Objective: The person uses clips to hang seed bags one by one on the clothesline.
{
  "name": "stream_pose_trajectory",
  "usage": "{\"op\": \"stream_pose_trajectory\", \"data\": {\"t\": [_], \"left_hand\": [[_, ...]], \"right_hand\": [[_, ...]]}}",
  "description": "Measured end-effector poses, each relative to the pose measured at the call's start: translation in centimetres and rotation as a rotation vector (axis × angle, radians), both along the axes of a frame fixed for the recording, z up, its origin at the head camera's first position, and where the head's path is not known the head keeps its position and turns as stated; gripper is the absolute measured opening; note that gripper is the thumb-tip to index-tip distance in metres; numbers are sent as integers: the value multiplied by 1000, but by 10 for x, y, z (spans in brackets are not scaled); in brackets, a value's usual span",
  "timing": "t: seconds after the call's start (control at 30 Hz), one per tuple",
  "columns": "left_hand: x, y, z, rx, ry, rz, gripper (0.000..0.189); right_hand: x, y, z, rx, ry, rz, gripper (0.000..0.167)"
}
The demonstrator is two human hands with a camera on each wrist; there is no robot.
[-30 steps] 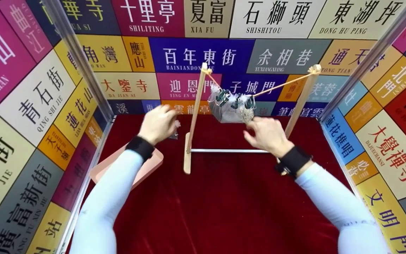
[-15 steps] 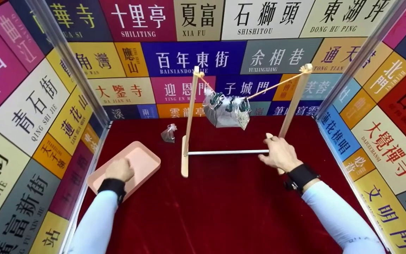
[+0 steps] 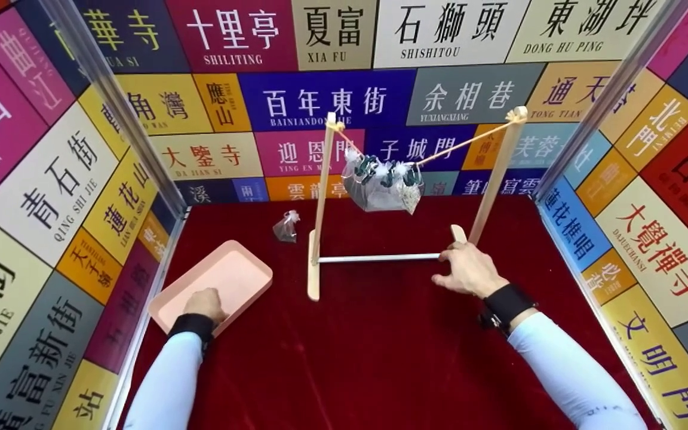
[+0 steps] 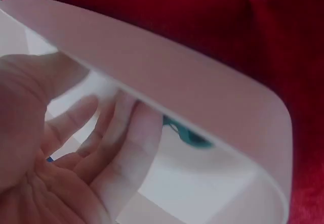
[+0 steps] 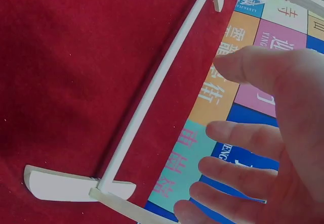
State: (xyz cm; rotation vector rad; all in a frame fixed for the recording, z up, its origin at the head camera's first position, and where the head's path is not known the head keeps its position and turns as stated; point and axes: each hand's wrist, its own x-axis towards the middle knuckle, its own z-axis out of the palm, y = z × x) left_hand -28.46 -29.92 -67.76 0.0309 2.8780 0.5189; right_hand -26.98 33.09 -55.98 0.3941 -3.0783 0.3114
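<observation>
My left hand (image 3: 203,304) reaches into the pink tray (image 3: 233,263); in the left wrist view its fingertips are hidden behind the tray wall. A small teal piece (image 4: 188,135) shows right beside the index finger, and I cannot tell whether it is pinched. My right hand (image 3: 469,269), fingers spread and holding nothing, hovers by the right foot (image 3: 458,233) of a wooden stand. On the string (image 3: 469,143) between its posts hang several sheer pouches (image 3: 383,194) with dark green clips at their tops. A small tied sheer pouch (image 3: 287,227) lies left of the stand.
A pale rod (image 3: 380,258) joins the stand's two feet low over the red cloth (image 3: 368,358). The left post (image 3: 323,191) and right post (image 3: 496,176) rise in front of the sign-covered back wall (image 3: 332,89). Similar printed panels close off both sides.
My left hand has moved down from near the loose pouch into the tray. The right hand has dropped from beside the hanging pouches to the stand's right foot.
</observation>
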Motion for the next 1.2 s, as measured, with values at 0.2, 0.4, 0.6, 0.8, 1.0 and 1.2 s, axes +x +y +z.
{"op": "stream_pose_trajectory", "data": {"t": [0.2,0.4,0.6,0.8,1.0,1.2], "left_hand": [[10,11,33,-48,-95,72,20],[12,-13,19,-106,-235,96,9],[10,-25,13,-54,-246,79,9],[7,-23,16,-11,-153,103,18],[-10,-18,6,-31,30,76,25],[-3,42,72,50,162,83,25]], "right_hand": [[5,1,-1,6,-55,20,47],[8,0,-8,15,-53,47,46],[8,-1,-12,41,-83,63,48],[8,-6,-12,50,-86,79,48],[9,-9,-9,65,-97,87,46],[8,-15,-8,51,-50,110,45]]}}
